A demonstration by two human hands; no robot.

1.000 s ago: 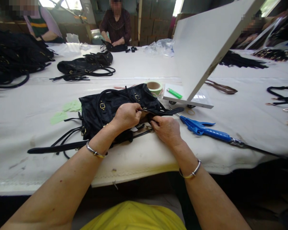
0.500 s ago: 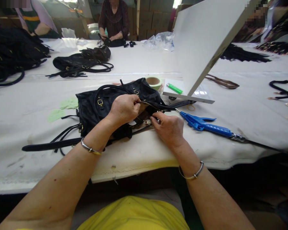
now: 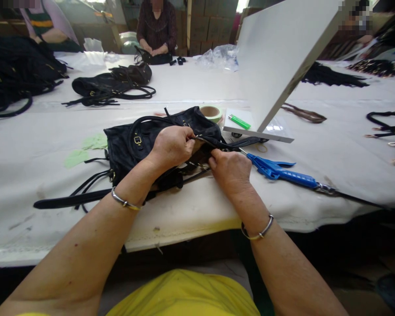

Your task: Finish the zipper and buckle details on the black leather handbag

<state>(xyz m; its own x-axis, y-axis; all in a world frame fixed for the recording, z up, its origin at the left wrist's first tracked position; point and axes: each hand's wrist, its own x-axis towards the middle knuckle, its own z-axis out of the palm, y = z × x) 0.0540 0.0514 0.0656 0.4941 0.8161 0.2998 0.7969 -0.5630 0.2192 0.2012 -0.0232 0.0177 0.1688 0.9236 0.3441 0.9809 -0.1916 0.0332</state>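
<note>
A black handbag (image 3: 121,151) with gold buckles lies on the white-covered table in front of me, its zipped opening toward my hands. My left hand (image 3: 173,147) is closed, thumb and fingers pinching the bag's edge beside the zipper (image 3: 204,139). My right hand (image 3: 232,169) is closed too, its fingertips gripping the near side of the opening; the exact spot is hidden behind them. A long black strap (image 3: 72,199) sticks out to the left under my left forearm. Close to my right hand lies a blue air blow gun (image 3: 279,171) on its hose.
Behind the bag sit a tape roll (image 3: 211,113) and a white angled board (image 3: 276,57) on a wheeled base carrying a green lighter (image 3: 239,121). More black bags (image 3: 115,83) lie at the left and back. Across the table a person (image 3: 156,26) handles a black item.
My right hand has shifted slightly up and left, its fingers closing further on the bag's edge. My left hand stays nearly in place. The strap at the left has slid slightly right.
</note>
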